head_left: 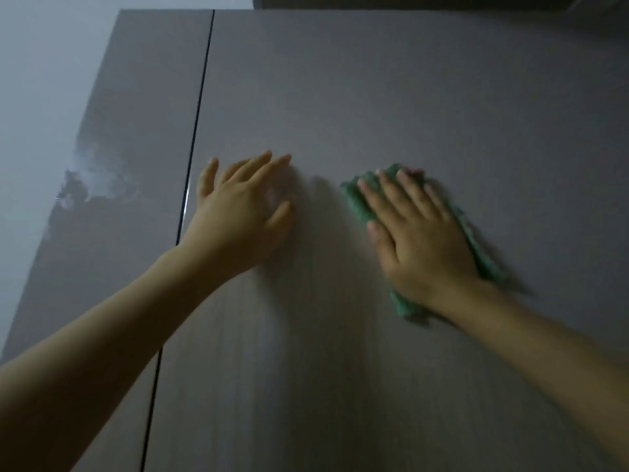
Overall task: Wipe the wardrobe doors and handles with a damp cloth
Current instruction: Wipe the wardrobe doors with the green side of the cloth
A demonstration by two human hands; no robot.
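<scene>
Wiping was under way: the right hand (423,240) pressed the green cloth (360,199) flat against the wardrobe door (374,90), fingers straight. Beside that grip, the left hand (243,207) rested open on the panel. No handles showed; how much remained, I judged unclear.

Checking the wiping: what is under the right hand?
A green cloth, pressed flat on the wardrobe door by the right hand. The cloth's middle is hidden.
</scene>
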